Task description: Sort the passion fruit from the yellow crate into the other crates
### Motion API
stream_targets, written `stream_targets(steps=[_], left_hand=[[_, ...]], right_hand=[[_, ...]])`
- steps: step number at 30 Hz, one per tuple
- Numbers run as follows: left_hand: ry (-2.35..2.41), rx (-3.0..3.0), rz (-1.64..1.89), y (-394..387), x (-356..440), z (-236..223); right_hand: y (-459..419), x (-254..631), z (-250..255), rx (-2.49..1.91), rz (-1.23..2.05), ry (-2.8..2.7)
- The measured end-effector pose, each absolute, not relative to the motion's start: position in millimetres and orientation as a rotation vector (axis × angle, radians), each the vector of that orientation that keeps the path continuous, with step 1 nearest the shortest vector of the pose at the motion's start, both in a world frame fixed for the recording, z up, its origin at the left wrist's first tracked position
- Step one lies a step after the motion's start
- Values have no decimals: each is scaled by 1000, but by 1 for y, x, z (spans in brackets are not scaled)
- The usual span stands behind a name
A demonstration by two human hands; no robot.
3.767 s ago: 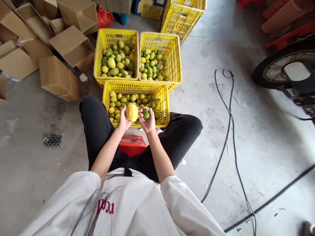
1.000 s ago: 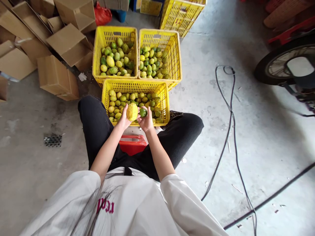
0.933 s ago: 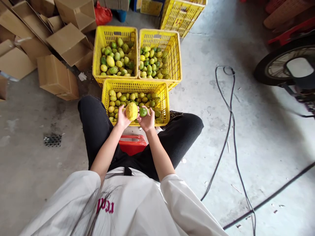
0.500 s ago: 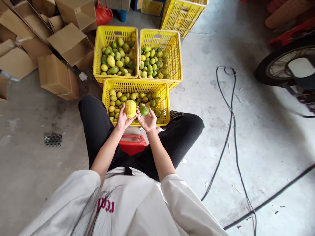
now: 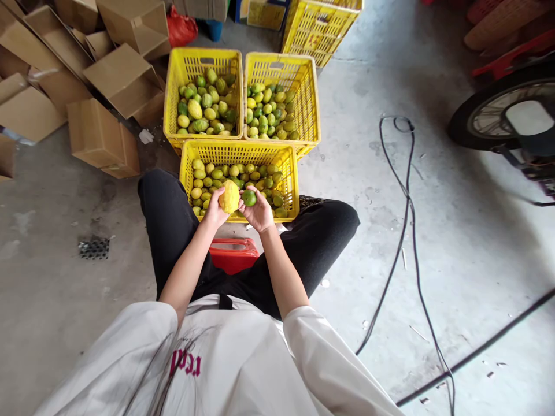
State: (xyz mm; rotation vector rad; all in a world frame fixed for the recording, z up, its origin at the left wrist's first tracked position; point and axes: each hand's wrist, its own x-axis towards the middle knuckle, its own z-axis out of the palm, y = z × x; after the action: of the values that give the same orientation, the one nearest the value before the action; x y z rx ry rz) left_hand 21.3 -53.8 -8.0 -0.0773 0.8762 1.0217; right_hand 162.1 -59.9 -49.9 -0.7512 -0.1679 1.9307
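My left hand [image 5: 215, 211] is closed around a large, bumpy yellow lemon [image 5: 229, 197]. Beside it, my right hand [image 5: 262, 215] grips a smaller, smooth green lemon [image 5: 248, 197] with its fingers. Both fruits are held close together over the near yellow crate [image 5: 243, 148], which sits between my knees. Green and yellow lemons [image 5: 215, 171] cover the bottom of that crate. Behind it stand a left yellow crate [image 5: 172, 78] and a right yellow crate [image 5: 300, 75], each holding more such fruit.
Cardboard boxes [image 5: 97, 130] are piled at the left. Another yellow crate [image 5: 318, 37] stands behind, near a red bag [image 5: 181, 28]. A black cable [image 5: 407, 193] lies on the floor at right, with a motorbike wheel [image 5: 489, 110] beyond. Something red [image 5: 234, 257] is between my legs.
The yellow lemon has turned slightly in my left hand. In my right hand the green lemon has moved a little left and down, tilting in the fingers.
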Motion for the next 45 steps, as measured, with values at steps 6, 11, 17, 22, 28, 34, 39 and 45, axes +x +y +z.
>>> stream_targets(steps=[6, 11, 17, 22, 28, 34, 39, 45], left_hand=[[865, -96, 1087, -53, 24, -12], [794, -83, 1108, -53, 20, -9], [796, -132, 1063, -52, 17, -18], [784, -150, 985, -53, 14, -19], [852, -81, 942, -52, 18, -17], [903, -51, 1001, -53, 23, -18], [899, 30, 1075, -54, 32, -24], [784, 13, 1148, -54, 28, -20]], right_hand=[[-58, 162, -56, -791, 1890, -118], [-59, 167, -45, -731, 1869, -128], [-62, 163, -43, -700, 1910, -123], [-66, 161, -48, -692, 1934, -144], [-63, 161, -56, -703, 1974, -145], [-60, 158, -63, -800, 1907, -89], [-57, 160, -66, -832, 1771, -7], [-60, 165, -58, -701, 1767, -16]])
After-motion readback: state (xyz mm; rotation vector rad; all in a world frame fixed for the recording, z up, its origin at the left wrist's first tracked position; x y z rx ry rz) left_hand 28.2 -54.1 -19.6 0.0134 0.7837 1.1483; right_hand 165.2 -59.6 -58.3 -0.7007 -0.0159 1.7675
